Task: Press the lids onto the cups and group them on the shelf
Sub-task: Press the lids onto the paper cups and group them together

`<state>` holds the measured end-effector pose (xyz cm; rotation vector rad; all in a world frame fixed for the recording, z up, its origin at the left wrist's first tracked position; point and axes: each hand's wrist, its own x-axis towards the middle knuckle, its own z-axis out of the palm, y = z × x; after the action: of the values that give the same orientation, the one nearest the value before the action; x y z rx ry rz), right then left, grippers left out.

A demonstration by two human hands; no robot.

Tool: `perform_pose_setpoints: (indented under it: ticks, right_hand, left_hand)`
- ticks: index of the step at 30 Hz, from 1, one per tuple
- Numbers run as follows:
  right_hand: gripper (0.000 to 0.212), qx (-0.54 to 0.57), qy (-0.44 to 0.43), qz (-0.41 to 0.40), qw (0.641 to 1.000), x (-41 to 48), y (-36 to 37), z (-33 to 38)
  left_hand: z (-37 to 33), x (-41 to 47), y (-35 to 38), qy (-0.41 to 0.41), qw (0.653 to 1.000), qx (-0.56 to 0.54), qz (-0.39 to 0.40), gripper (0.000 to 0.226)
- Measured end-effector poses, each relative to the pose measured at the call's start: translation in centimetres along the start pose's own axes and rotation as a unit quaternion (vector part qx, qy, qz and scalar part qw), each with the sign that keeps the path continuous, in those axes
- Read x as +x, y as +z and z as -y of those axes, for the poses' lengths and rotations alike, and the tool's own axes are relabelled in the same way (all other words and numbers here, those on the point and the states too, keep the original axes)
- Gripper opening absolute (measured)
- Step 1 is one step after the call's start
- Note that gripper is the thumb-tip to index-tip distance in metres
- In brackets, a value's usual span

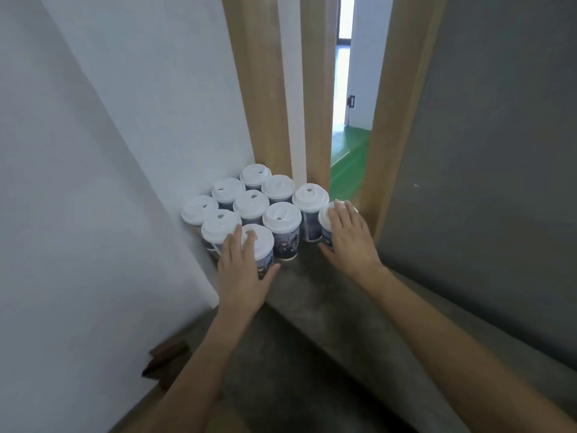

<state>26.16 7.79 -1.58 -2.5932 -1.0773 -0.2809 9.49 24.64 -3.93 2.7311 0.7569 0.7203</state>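
At frame centre, left hand (242, 273) and right hand (351, 242) lie flat, unclenched, on cup lids (262, 239). Press straight down, evenly

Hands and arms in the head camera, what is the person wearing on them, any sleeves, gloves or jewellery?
Nothing is worn that shows. The left hand and right hand are bare: no gloves, rings or watch. The left forearm and right forearm are uncovered to the picture's edge; no sleeve shows.

No legible text anywhere. Cups (285, 242) bear dark printed pictures, any lettering too blurred to read. Lids (282, 215) unmarked.
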Motion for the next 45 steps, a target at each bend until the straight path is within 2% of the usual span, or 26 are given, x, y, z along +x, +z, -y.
perform_pose_setpoints:
  ticks: [4,11,14,17,19,22,26,29,32,34,38,42,45]
  right_hand:
    - [0.071,0.018,0.019,-0.037,0.999,0.1,0.5,0.2]
    - [0.047,0.09,0.042,-0.058,0.993,-0.9,-0.4,0.0]
    - [0.039,0.113,0.053,-0.077,0.989,-3.7,-2.6,-1.0]
    - [0.026,0.119,0.069,-0.063,0.988,-7.1,-4.6,-3.5]
    - [0.031,0.102,0.059,-0.039,0.992,-8.6,-5.4,-5.5]
    - [0.042,0.089,0.041,-0.001,0.995,-8.8,-6.5,-6.9]
    - [0.04,0.076,0.043,0.026,0.996,-8.5,-6.4,-6.9]
    - [0.045,0.142,0.082,-0.012,0.986,-8.5,-5.5,-6.9]
    - [0.059,0.247,0.164,-0.047,0.954,-7.8,-5.3,-7.5]
    - [0.064,0.279,0.203,-0.037,0.938,-6.9,-5.1,-7.8]
    - [0.061,0.263,0.219,-0.029,0.939,-5.5,-4.5,-8.2]
    - [0.054,0.226,0.215,-0.056,0.948,-5.2,-4.4,-8.4]
    - [0.057,0.298,0.212,-0.056,0.929,-5.3,-4.0,-7.5]
  left_hand:
    - [-0.1,-0.2,0.9,-0.007,0.998,-0.009,-0.06,0.071]
    - [-2.2,-0.8,0.9,0.007,0.99,-0.091,-0.103,0.063]
    - [-4.4,-2.5,0.7,0.018,0.988,-0.116,-0.096,0.064]
    - [-8.6,-4.5,1.1,0.046,0.986,-0.152,-0.046,0.068]
    - [-11.7,-5.0,1.6,0.064,0.984,-0.166,-0.01,0.069]
    - [-14.3,-4.9,1.7,0.054,0.98,-0.191,-0.001,0.073]
    - [-14.3,-4.6,1.7,0.036,0.976,-0.216,0.014,0.068]
    - [-13.7,-3.4,1.9,0.035,0.972,-0.227,0.042,0.065]
    - [-13.6,-2.0,2.1,0.031,0.97,-0.232,0.072,0.062]
    - [-13.7,-1.5,2.3,0.029,0.968,-0.235,0.084,0.061]
    - [-13.7,-0.6,3.2,0.046,0.966,-0.238,0.088,0.06]
    - [-13.4,-0.2,3.7,0.046,0.964,-0.249,0.087,0.06]
    - [-13.4,-0.5,3.7,0.042,0.962,-0.256,0.084,0.064]
